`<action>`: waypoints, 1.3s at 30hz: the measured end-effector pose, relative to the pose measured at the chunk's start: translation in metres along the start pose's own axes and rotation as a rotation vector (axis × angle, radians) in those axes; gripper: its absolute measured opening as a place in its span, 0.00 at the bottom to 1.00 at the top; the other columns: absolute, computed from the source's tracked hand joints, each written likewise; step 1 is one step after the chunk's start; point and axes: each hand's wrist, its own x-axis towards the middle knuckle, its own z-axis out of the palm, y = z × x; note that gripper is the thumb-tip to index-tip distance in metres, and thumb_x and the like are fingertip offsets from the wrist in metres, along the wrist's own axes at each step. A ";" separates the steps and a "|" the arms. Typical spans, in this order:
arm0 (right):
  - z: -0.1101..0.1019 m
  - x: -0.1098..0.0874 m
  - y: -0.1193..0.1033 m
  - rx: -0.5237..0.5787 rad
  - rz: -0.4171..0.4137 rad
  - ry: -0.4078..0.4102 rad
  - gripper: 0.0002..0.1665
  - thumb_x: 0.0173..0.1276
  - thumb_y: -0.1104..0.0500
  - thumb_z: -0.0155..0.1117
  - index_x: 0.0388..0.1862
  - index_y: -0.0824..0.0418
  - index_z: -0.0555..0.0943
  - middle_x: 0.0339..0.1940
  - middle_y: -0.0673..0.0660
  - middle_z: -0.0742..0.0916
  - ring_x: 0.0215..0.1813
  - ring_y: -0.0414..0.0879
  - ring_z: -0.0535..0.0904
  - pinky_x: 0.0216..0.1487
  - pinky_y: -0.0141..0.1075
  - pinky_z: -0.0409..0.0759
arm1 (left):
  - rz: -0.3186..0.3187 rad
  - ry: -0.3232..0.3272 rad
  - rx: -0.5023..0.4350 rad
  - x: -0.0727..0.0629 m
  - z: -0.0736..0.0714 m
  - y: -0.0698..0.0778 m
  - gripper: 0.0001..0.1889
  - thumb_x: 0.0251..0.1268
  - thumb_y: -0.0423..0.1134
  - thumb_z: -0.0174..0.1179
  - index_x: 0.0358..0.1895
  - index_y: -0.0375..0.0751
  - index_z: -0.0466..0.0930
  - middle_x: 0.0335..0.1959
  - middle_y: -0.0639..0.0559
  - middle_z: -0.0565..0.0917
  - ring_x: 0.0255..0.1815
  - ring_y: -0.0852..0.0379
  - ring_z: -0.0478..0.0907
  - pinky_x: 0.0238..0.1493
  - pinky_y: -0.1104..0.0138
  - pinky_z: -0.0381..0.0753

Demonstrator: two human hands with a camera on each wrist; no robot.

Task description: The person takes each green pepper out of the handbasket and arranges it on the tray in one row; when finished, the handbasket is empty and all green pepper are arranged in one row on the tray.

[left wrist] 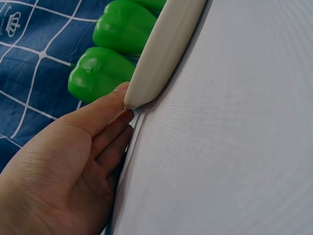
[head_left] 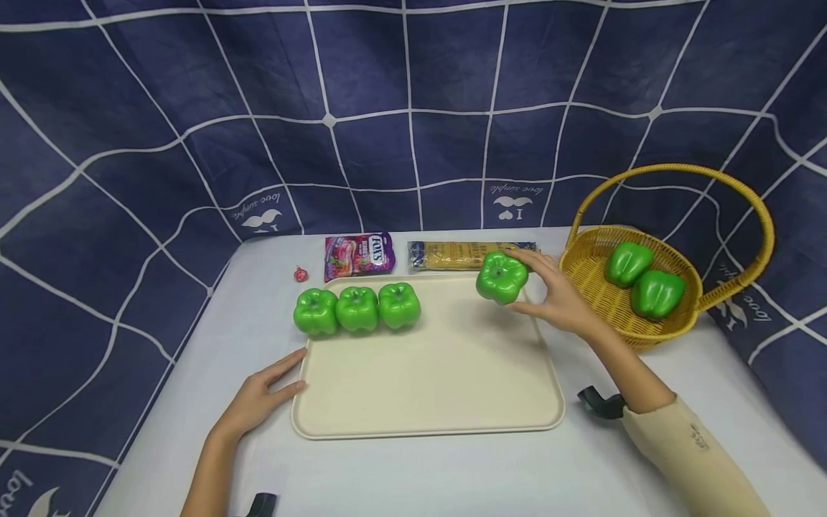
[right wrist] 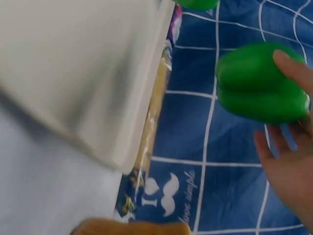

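Observation:
My right hand (head_left: 561,296) holds a green bell pepper (head_left: 502,277) between thumb and fingers, above the tray's back right corner. In the right wrist view the same bell pepper (right wrist: 261,83) shows on its side in the hand (right wrist: 293,161). My left hand (head_left: 258,398) touches the left edge of the cream tray (head_left: 426,380), its fingers nearly straight. From the left wrist view, the fingertips of the hand (left wrist: 63,156) meet the tray's rim (left wrist: 164,54). Three more bell peppers (head_left: 357,310) stand in a row at the tray's back left.
A yellow wicker basket (head_left: 594,298) with a tall handle stands at the right, holding two bell peppers (head_left: 657,294). Behind the tray lie a purple candy bag (head_left: 359,255) and a long yellow packet (head_left: 461,255). A small red wrapped candy (head_left: 300,274) lies at the back left.

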 end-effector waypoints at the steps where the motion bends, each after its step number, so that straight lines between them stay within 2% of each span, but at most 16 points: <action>1: 0.004 0.004 0.001 0.012 -0.008 -0.032 0.52 0.42 0.62 0.80 0.67 0.55 0.65 0.66 0.58 0.69 0.64 0.56 0.64 0.63 0.61 0.59 | 0.000 0.000 -0.002 0.000 0.000 0.000 0.31 0.57 0.52 0.62 0.65 0.53 0.67 0.67 0.50 0.65 0.69 0.42 0.56 0.65 0.43 0.54; 5: 0.018 0.018 -0.001 0.145 -0.016 -0.179 0.51 0.45 0.66 0.77 0.68 0.61 0.63 0.67 0.62 0.68 0.63 0.57 0.66 0.60 0.56 0.67 | -0.002 0.001 0.002 -0.001 -0.001 0.000 0.31 0.58 0.52 0.61 0.66 0.52 0.67 0.67 0.50 0.65 0.69 0.41 0.56 0.65 0.43 0.55; 8: 0.028 0.024 -0.006 0.244 -0.012 -0.266 0.50 0.46 0.69 0.75 0.68 0.66 0.61 0.68 0.64 0.66 0.66 0.59 0.62 0.62 0.54 0.66 | 0.000 0.005 0.010 -0.001 -0.001 0.000 0.30 0.59 0.51 0.61 0.66 0.51 0.67 0.67 0.50 0.65 0.68 0.41 0.56 0.65 0.43 0.55; 14: 0.043 0.029 -0.007 0.339 0.020 -0.366 0.48 0.47 0.73 0.72 0.67 0.72 0.60 0.67 0.68 0.65 0.67 0.61 0.60 0.63 0.54 0.65 | -0.003 0.011 0.006 -0.001 0.001 -0.002 0.31 0.58 0.52 0.61 0.65 0.51 0.67 0.66 0.49 0.66 0.68 0.41 0.57 0.65 0.43 0.55; 17: 0.050 0.028 -0.005 0.358 0.035 -0.401 0.49 0.47 0.73 0.72 0.67 0.72 0.59 0.67 0.68 0.65 0.67 0.60 0.60 0.64 0.52 0.64 | -0.008 0.012 0.007 -0.001 0.000 -0.002 0.31 0.58 0.52 0.61 0.65 0.52 0.67 0.67 0.51 0.66 0.68 0.42 0.57 0.65 0.44 0.56; 28: 0.063 0.032 0.000 0.379 0.009 -0.435 0.49 0.50 0.73 0.70 0.69 0.72 0.56 0.69 0.67 0.62 0.68 0.61 0.58 0.64 0.54 0.63 | -0.019 0.001 0.005 -0.001 -0.001 0.001 0.31 0.58 0.53 0.61 0.66 0.54 0.66 0.67 0.51 0.65 0.69 0.42 0.56 0.66 0.43 0.55; 39: 0.073 0.041 -0.003 0.411 -0.006 -0.452 0.49 0.51 0.75 0.68 0.69 0.74 0.54 0.69 0.71 0.61 0.68 0.63 0.57 0.66 0.53 0.60 | -0.002 0.003 -0.005 0.001 0.000 -0.003 0.30 0.59 0.46 0.62 0.66 0.47 0.66 0.67 0.46 0.65 0.68 0.40 0.56 0.65 0.43 0.54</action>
